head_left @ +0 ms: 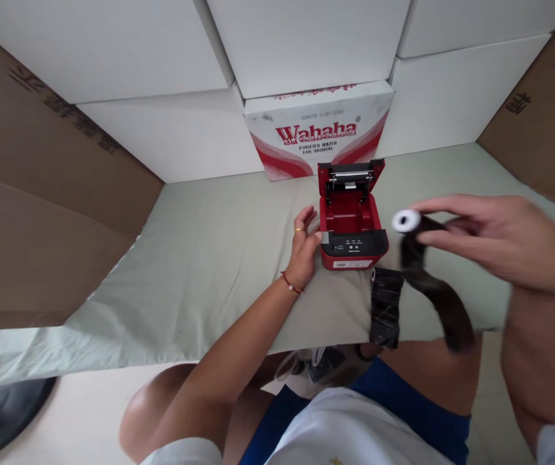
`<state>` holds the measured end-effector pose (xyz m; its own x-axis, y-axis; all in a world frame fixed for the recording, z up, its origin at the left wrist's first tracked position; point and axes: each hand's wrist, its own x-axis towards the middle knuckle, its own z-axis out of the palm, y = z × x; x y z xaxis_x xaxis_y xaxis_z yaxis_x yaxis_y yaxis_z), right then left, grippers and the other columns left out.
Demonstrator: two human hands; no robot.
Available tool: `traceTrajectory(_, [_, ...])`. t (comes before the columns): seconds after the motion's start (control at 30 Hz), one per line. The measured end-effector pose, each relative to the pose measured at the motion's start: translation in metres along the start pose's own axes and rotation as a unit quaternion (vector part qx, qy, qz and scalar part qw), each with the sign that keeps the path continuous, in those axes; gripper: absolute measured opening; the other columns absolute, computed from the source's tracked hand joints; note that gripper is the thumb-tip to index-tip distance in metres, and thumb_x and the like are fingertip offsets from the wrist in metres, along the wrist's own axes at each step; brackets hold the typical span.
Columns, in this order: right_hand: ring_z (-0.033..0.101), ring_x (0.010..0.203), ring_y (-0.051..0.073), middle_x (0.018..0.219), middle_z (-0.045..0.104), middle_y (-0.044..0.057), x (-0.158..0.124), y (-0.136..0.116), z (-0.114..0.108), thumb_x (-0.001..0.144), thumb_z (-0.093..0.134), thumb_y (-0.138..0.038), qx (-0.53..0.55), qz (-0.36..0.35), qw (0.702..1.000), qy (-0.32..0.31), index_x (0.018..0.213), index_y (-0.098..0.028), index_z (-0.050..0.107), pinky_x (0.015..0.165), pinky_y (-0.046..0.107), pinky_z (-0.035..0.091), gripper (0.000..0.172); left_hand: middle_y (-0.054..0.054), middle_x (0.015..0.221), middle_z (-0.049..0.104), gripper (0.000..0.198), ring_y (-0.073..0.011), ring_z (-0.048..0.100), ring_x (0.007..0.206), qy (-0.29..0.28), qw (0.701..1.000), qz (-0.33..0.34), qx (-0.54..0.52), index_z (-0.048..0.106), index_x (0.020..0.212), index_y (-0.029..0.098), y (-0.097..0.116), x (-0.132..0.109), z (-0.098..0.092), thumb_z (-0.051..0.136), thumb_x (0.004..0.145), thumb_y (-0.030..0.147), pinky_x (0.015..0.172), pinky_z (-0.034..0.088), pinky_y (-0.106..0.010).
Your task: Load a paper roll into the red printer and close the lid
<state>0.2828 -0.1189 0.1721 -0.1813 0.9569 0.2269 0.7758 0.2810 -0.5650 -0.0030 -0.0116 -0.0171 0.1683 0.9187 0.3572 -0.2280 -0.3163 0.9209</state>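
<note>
A small red and black receipt printer (355, 250) stands on the cloth-covered table with its lid (351, 177) raised and its red paper bay showing. My left hand (302, 248) grips the printer's left side, thumb at the front corner and fingers partly curled. To the right of the printer, my right hand (481, 232) pinches a paper roll (407, 221), white at its end and black around the outside. From this roll a long dark strip (444, 303) hangs down, blurred by motion. A second dark roll (386, 303) lies at the table's front edge, partly unwound.
Behind the printer, a Wahaha water carton (319, 139) leans against stacked white boxes (306, 45). Brown cardboard walls in the left (50, 194) and right (539, 116) of the view. Pale green cloth (210, 258) covers the table. A round black base (11, 413) sits on the floor.
</note>
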Motion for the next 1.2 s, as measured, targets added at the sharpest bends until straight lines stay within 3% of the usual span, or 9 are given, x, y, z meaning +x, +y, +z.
traceTrajectory(0.1, [0.073,0.071,0.022,0.103,0.084,0.002,0.053,-0.027,0.047,0.095,0.067,-0.031,-0.058,0.015,0.997,-0.048,0.13,-0.031,0.079,0.07,0.038,0.057,0.037,-0.012,0.166,0.04,0.07,-0.0323,0.041,0.158,0.03,0.984,0.091,0.151,0.039,0.16,0.035,0.013,-0.009,-0.001,0.055,0.102,0.071,0.128,0.041,-0.055])
traceTrajectory(0.23, [0.076,0.112,0.034,0.138,0.079,0.008,0.086,-0.037,0.086,0.097,0.061,-0.025,-0.215,0.039,0.973,-0.073,0.136,-0.027,0.076,0.087,0.044,0.056,0.042,-0.017,0.154,0.049,0.069,-0.0359,0.046,0.153,0.032,0.921,0.248,0.297,0.041,0.161,0.027,0.036,-0.018,0.001,0.044,0.106,0.069,0.128,0.038,-0.063])
traceTrajectory(0.5, [0.078,0.099,0.034,0.113,0.084,0.012,0.113,-0.029,0.106,0.093,0.066,-0.018,-0.253,0.065,0.959,-0.11,0.127,-0.028,0.08,0.077,0.041,0.053,0.037,-0.01,0.129,0.069,0.053,-0.031,0.059,0.144,-0.03,0.843,0.402,0.356,0.062,0.147,0.027,0.055,-0.027,0.018,0.058,0.103,0.056,0.132,0.034,-0.055])
traceTrajectory(0.63, [0.076,0.086,0.029,0.097,0.085,0.01,0.125,-0.012,0.115,0.091,0.072,-0.02,-0.235,0.031,0.969,-0.068,0.113,-0.029,0.085,0.073,0.038,0.052,0.027,-0.003,0.121,0.078,0.046,-0.0255,0.068,0.138,-0.076,0.856,0.377,0.345,0.065,0.143,0.033,0.051,-0.029,0.019,0.066,0.097,0.026,0.136,0.027,-0.052])
traceTrajectory(0.8, [0.078,0.093,0.024,0.107,0.087,0.004,0.109,-0.015,0.097,0.095,0.068,-0.022,-0.081,-0.073,0.99,-0.084,0.113,-0.026,0.085,0.084,0.037,0.056,0.025,-0.002,0.127,0.081,0.048,-0.0217,0.071,0.136,-0.113,0.868,0.348,0.336,0.063,0.146,0.033,0.051,-0.031,0.019,0.062,0.1,0.018,0.14,0.022,-0.052])
traceTrajectory(0.87, [0.077,0.088,0.022,0.099,0.086,0.001,0.096,-0.023,0.082,0.101,0.065,-0.029,0.02,-0.084,0.996,-0.001,0.104,-0.026,0.084,0.084,0.036,0.058,0.02,-0.003,0.126,0.082,0.047,-0.0214,0.072,0.135,-0.109,0.861,0.355,0.347,0.063,0.144,0.031,0.054,-0.031,0.02,0.062,0.1,0.017,0.139,0.023,-0.051])
traceTrajectory(0.93, [0.075,0.083,0.02,0.093,0.085,0.002,0.086,-0.026,0.069,0.108,0.06,-0.036,0.073,-0.061,0.98,0.175,0.103,-0.025,0.082,0.081,0.036,0.057,0.025,-0.003,0.124,0.083,0.043,-0.0208,0.073,0.134,-0.104,0.849,0.373,0.358,0.065,0.141,0.029,0.055,-0.03,0.021,0.063,0.099,0.016,0.139,0.026,-0.05])
traceTrajectory(1.03, [0.073,0.099,0.022,0.121,0.082,0.011,0.088,-0.011,0.064,0.112,0.056,-0.043,0.063,-0.04,0.932,0.355,0.13,-0.021,0.074,0.085,0.037,0.057,0.034,-0.003,0.123,0.083,0.038,-0.0199,0.072,0.135,-0.099,0.838,0.393,0.364,0.066,0.135,0.028,0.054,-0.029,0.021,0.065,0.099,0.017,0.138,0.028,-0.048])
traceTrajectory(1.2, [0.066,0.133,0.028,0.151,0.07,0.012,0.099,0.023,0.083,0.114,0.048,-0.05,0.036,-0.047,0.965,0.255,0.158,-0.028,0.054,0.107,0.048,0.054,0.049,-0.001,0.13,0.081,0.038,-0.0207,0.071,0.136,-0.116,0.858,0.356,0.351,0.066,0.137,0.036,0.048,-0.029,0.018,0.065,0.102,0.02,0.138,0.028,-0.053])
